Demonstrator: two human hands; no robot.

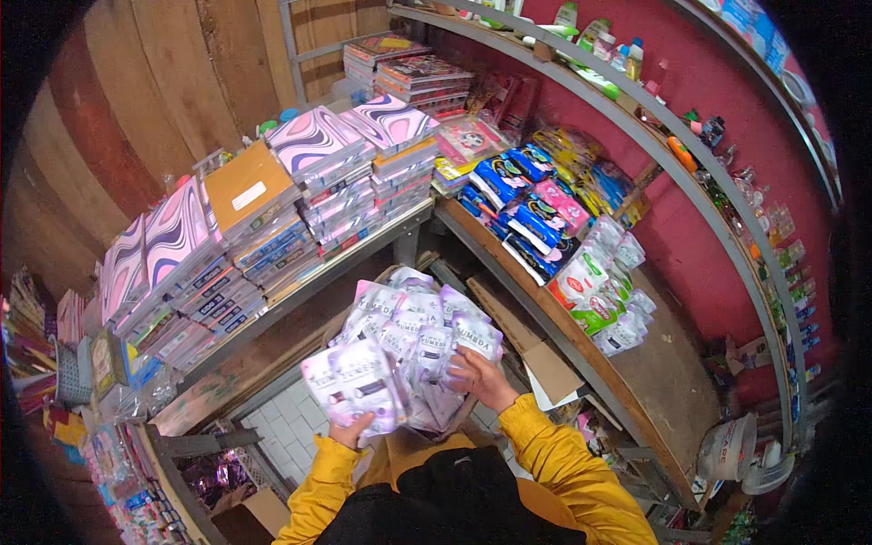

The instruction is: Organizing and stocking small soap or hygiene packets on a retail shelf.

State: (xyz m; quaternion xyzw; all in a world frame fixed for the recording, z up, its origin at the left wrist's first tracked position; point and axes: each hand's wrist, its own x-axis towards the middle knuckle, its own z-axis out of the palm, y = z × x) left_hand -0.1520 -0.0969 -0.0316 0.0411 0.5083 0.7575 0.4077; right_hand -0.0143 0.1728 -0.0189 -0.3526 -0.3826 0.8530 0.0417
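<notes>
My left hand (352, 430) grips the lower edge of a few white and purple plastic packets (354, 388), held together left of an open carton. The carton (449, 430) stands in front of me, heaped with several more packets (415, 327) of the same kind. At the heap's right side my right hand (480, 378) touches one packet (475, 335), its fingers partly hidden; whether it grips the packet cannot be told. Both sleeves are yellow.
Stacked notebooks (313, 146) fill the shelf at the left. On the wooden shelf (654, 388) at the right lie blue packs (535, 221), red and green packs (586, 293) and more white packets (623, 327). Bottles stand on the curved wall shelf (613, 102). Loose cardboard (552, 371) leans below the right shelf.
</notes>
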